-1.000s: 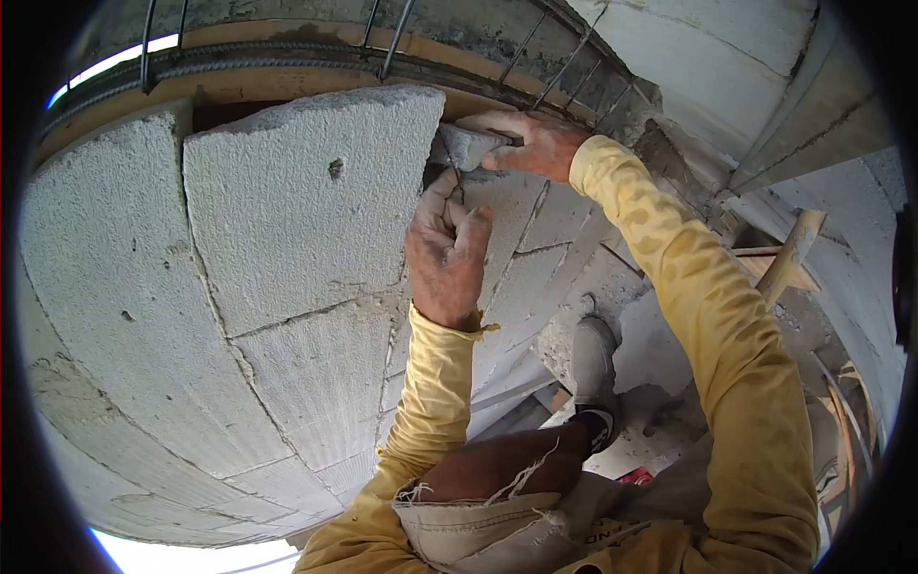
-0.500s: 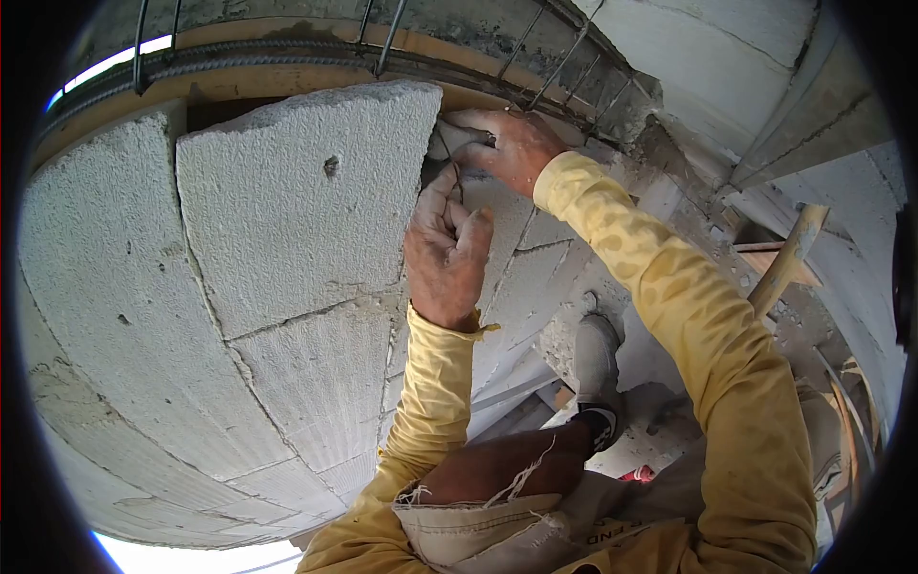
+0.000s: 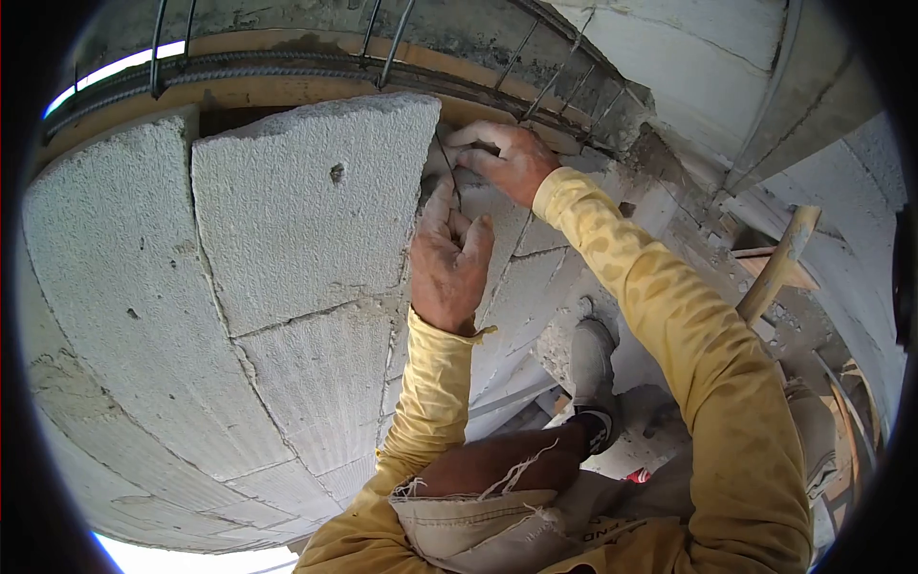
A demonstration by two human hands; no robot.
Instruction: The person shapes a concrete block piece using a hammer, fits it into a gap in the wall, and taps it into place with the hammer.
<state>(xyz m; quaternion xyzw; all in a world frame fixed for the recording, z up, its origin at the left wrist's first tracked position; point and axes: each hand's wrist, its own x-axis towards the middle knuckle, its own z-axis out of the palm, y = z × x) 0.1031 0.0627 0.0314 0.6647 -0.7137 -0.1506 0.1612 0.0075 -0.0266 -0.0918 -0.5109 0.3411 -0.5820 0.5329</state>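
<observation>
A thin dark wire hangs at the right edge of a pale, rough-faced block, in the gap beside it. My left hand is below with its fingers bent, closed around the wire's lower part near the fingertips. From the right, my right hand reaches in with thumb and forefinger brought together at the wire, close under the wooden strip. Its fingertips are partly lost in the shadowed gap, so the exact grip is hard to make out.
Steel reinforcing bars run along a curved wooden strip above the block wall. More pale blocks stand to the left. At the right are a wooden post and rubble. My shoe is below.
The view has shifted slightly. My left forefinger is straighter and reaches a little higher along the wire; my right hand stays by the block's edge.
</observation>
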